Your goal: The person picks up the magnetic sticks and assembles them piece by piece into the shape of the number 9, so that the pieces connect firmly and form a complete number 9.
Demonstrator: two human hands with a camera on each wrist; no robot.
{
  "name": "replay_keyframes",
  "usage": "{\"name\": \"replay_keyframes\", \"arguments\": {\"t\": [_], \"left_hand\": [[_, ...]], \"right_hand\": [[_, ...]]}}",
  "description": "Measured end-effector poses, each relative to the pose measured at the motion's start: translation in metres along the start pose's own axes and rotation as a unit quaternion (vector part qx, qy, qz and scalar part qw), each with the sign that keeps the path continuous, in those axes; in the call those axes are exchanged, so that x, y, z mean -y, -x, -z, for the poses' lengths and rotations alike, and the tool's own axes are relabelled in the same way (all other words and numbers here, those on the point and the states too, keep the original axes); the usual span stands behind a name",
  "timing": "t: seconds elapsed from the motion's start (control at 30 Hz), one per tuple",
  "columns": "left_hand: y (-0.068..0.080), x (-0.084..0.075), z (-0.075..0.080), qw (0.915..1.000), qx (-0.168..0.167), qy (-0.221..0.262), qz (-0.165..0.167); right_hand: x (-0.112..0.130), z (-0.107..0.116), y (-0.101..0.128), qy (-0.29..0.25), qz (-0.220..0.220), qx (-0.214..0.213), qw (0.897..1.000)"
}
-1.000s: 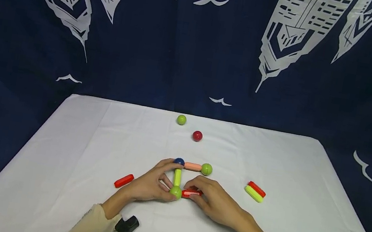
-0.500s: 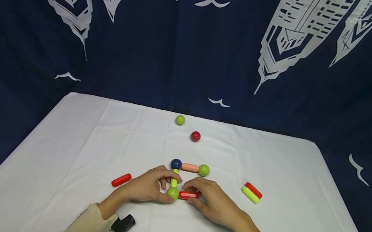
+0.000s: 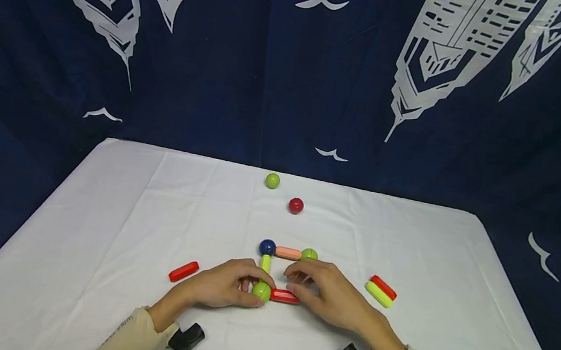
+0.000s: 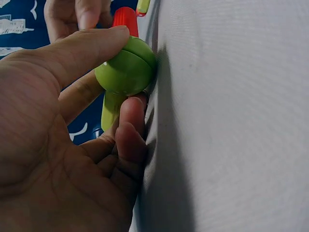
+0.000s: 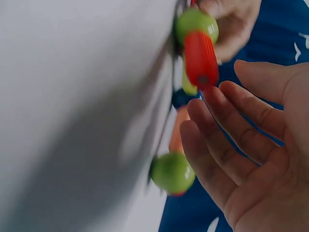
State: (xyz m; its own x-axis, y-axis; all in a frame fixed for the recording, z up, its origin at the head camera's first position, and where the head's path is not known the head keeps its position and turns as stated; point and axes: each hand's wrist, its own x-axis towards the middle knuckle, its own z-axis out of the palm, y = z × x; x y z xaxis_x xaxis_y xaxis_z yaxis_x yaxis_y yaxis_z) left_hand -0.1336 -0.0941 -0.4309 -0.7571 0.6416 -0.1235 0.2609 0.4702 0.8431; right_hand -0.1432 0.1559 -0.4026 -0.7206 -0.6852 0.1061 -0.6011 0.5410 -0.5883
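My left hand [image 3: 230, 282] pinches a green ball [image 3: 261, 291] between thumb and fingers, low over the tabletop. A red rod [image 3: 285, 296] sticks out from that ball to the right. A yellow-green rod [image 3: 265, 263] runs from it to a blue ball [image 3: 267, 247]. From the blue ball an orange rod [image 3: 288, 253] leads to another green ball [image 3: 309, 254], partly behind my right hand [image 3: 335, 297]. In the right wrist view, the right hand's fingers are loosely extended beside the free end of the red rod [image 5: 200, 55]; whether a fingertip touches it I cannot tell.
On the white-covered table [image 3: 171, 206] a loose red rod [image 3: 184, 272] lies left of the left hand. A red and yellow-green pair of rods [image 3: 380, 291] lies to the right. Farther back sit a red ball [image 3: 296, 205] and a green ball [image 3: 272, 181]. A dark blue curtain [image 3: 274, 76] hangs behind.
My right hand has let go of the red rod and shifted slightly away and right. The left fingers have come down from the blue ball, past the yellow-green rod, onto the near green ball.
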Motion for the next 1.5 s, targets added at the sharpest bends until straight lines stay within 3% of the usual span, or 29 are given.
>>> {"name": "replay_keyframes", "arguments": {"t": [0.37, 0.77, 1.07, 1.3, 1.5], "left_hand": [[-0.002, 0.005, 0.0, 0.9998, 0.011, 0.004, 0.015], [-0.002, 0.005, 0.002, 0.9994, 0.009, 0.017, 0.029], [-0.002, 0.004, 0.002, 0.9989, 0.011, 0.033, 0.031], [-0.002, 0.003, 0.002, 0.9988, 0.011, 0.037, 0.028], [-0.003, 0.007, 0.002, 0.9991, 0.01, 0.032, 0.028]], "right_hand": [[-0.032, 0.038, -0.045, 0.042, -0.034, -0.056, 0.997], [-0.072, 0.048, -0.094, 0.034, -0.038, -0.065, 0.997], [-0.09, 0.047, -0.112, 0.014, -0.074, -0.028, 0.997], [-0.094, 0.043, -0.117, -0.028, -0.086, -0.003, 0.996], [-0.093, 0.044, -0.12, -0.033, -0.1, 0.017, 0.994]]}}
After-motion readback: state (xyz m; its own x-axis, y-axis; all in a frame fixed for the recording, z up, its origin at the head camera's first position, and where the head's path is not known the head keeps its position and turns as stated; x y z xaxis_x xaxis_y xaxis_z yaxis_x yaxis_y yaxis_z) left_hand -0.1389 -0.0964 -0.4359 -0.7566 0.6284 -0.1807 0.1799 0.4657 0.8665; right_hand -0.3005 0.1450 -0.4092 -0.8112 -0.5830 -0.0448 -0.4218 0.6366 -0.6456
